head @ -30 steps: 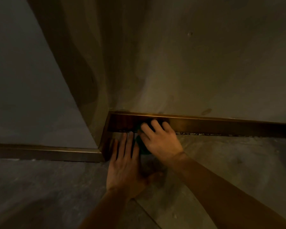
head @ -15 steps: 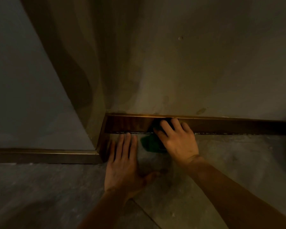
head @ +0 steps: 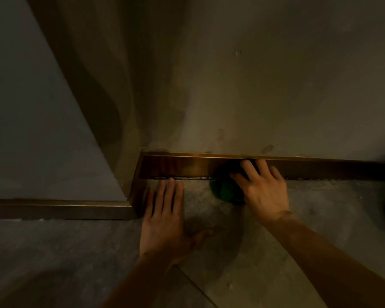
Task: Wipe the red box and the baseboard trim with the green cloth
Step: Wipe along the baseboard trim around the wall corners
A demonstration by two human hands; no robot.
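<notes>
Cloth first: the green wad sits bunched under my right hand, pressed against the face of the baseboard where the strip meets the floor. The fingers of that hand are curled over the top of the wad and splayed a little, tips resting on the trim, so the hand is closed on the cloth and pushing it into the metal rather than pinching it. My left hand lies flat on the floor just left of the cloth, fingers close together and pointing at the trim, thumb out to the side; it holds nothing and serves as a prop.

I see no red box anywhere, so I judge the trim is the step in hand. To do it well, I would keep the wad flattened against the face and draw it in one long stroke along the strip, with even pressure from the palm and not only the fingertips. The gritty seam between trim and floor looks likely to hold dirt, so I would tuck a fold of cloth into it. The top lip against the wall wants a separate pass. The light is dim, so I cannot tell how clean the strip is.
</notes>
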